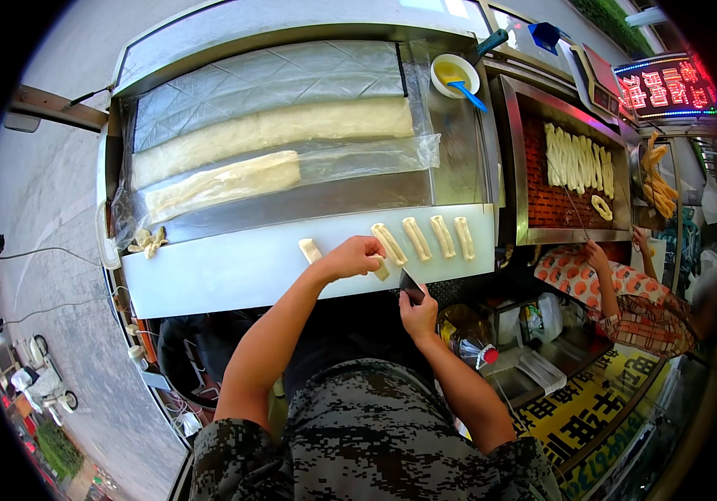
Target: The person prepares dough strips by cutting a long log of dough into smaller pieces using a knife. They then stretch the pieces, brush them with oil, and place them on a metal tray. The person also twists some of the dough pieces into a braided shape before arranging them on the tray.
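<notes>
Soft dough strip point(381, 269), left hand point(350, 257) pinching

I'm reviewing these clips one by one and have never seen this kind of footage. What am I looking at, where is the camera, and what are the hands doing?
There is no machine here: a person works with two bare hands. The one picture comes from a wide fisheye camera worn on the person's head, looking down, so straight edges bend and the forearms enter from below.

The left hand rests on a small piece of dough at the near edge of a white cutting board. The right hand has its grip on a dark flat blade just below the board. Four cut dough strips lie in a row on the board, with one more piece left of the hand. Behind, long dough slabs lie under plastic film. To the right another person's hand reaches toward a fryer tray holding pale dough sticks.
</notes>
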Demonstrator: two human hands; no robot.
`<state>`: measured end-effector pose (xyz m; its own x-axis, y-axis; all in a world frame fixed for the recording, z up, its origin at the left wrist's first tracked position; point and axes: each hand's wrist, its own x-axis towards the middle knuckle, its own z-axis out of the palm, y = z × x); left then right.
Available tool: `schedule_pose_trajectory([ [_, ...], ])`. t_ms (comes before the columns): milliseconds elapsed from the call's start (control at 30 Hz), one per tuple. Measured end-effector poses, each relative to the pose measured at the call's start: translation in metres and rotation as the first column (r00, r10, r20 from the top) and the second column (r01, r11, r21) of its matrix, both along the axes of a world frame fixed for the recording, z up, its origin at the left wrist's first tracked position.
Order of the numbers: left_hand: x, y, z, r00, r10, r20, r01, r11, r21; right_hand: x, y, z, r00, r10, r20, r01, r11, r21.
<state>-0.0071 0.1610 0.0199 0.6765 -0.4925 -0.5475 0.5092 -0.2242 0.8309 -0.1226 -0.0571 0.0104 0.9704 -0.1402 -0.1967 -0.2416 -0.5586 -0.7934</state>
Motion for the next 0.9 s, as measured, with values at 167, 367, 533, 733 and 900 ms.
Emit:
schedule_pose_trajectory([
  [167,0.001,-0.001,-0.016,0.944,-0.070,0.323,-0.074,0.908,0.413,0.006,0.007,-0.003,0.991,0.119,0.054,-0.117,0.993,-0.031],
  [367,-0.002,-0.004,-0.026,0.931,0.097,0.351,-0.257,0.858,0.445,0.029,0.030,-0.002,0.987,0.128,0.097,-0.123,0.991,-0.056],
  [533,0.002,0.001,-0.019,0.952,0.230,0.201,-0.290,0.890,0.351,0.026,0.022,0.007,0.988,0.127,0.089,-0.124,0.992,-0.038],
  [733,-0.003,-0.001,-0.025,0.917,0.308,0.253,-0.387,0.838,0.384,0.033,0.027,0.007,0.972,0.215,0.098,-0.213,0.977,-0.034],
  [900,-0.005,0.001,-0.029,0.896,0.384,0.224,-0.443,0.815,0.373,0.043,0.038,0.009,0.960,0.278,0.025,-0.268,0.942,-0.204],
])
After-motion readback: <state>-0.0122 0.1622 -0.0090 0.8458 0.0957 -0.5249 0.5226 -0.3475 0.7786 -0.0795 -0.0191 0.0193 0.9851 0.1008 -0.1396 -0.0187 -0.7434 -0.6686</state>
